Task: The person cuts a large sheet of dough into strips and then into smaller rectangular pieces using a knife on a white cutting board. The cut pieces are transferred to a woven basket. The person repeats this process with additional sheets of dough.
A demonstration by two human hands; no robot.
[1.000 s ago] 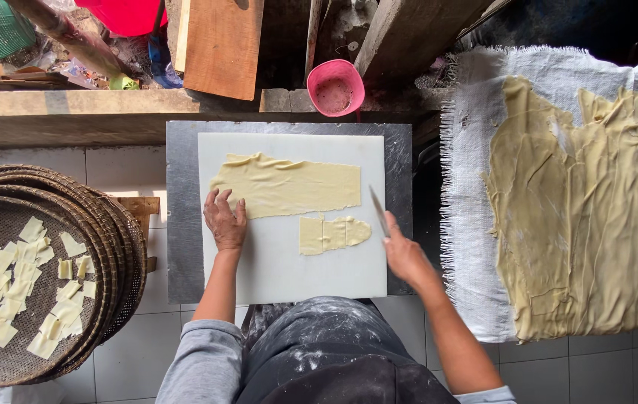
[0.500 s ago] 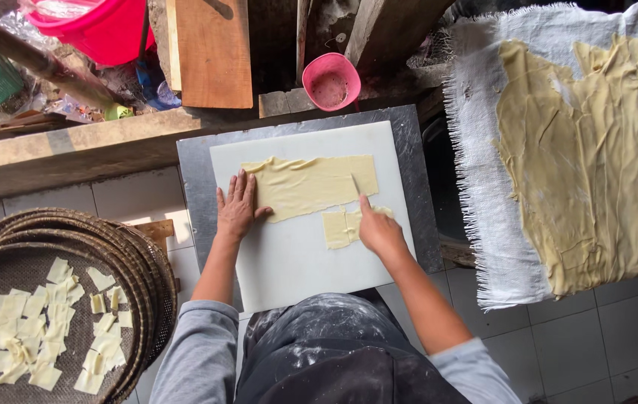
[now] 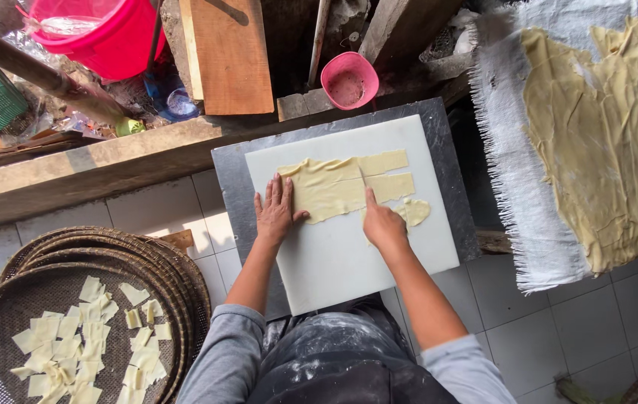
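Dough sheet (image 3: 330, 191): pale yellow, lying on white cutting board (image 3: 349, 254). Left hand (image 3: 275, 212) flat, fingers spread, pressing its edge. Right hand (image 3: 382, 223) closed, forefinger extended; any grasped item not discernible.

Dough sheet (image 3: 326, 188) on cutting board (image 3: 349, 254); woven tray (image 3: 5, 314) left; cloth (image 3: 513, 187) right; bowl (image 3: 349, 80) behind.

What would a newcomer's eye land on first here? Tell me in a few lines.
First, the white cutting board at centre, where the left hand lies flat on a pale dough sheet and the right hand rests on the dough beside cut strips. Next, the big dough sheets on the white cloth at right, and the woven tray of cut squares at lower left.
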